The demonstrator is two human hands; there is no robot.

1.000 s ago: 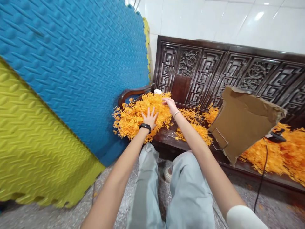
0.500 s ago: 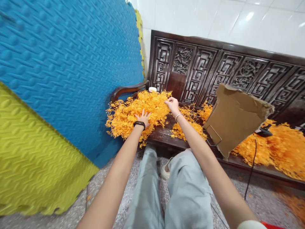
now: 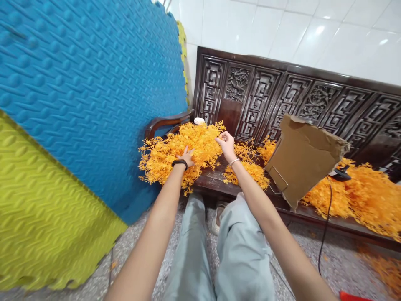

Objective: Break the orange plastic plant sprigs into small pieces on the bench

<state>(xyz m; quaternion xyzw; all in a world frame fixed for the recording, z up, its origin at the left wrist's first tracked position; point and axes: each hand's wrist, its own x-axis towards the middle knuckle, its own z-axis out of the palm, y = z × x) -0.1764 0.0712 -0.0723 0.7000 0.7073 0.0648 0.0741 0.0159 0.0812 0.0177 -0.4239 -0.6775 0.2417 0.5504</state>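
A large heap of orange artificial sprigs [image 3: 169,156] covers the left end of the dark wooden bench [image 3: 208,180]. Spread over the front of that heap is my left hand [image 3: 187,157], fingers apart and pressing into the sprigs. At the heap's right edge my right hand [image 3: 227,144] is closed in a pinch, thumb and forefinger together. Whatever lies between those fingertips is too small to make out. A smaller bunch of orange sprigs [image 3: 247,172] lies on the seat just right of my right wrist.
A torn cardboard piece [image 3: 308,156] stands on the bench with a bent wire [image 3: 278,177] beside it. Behind it lie more orange sprigs [image 3: 366,196] and a black tool [image 3: 341,173] with a hanging cord. A blue foam mat [image 3: 94,96] rises on the left. A white round object [image 3: 199,121] sits behind the heap.
The view has shifted slightly. My right hand still pinches at the heap's edge, its fingers curled a little more. My left hand stays on the sprigs.
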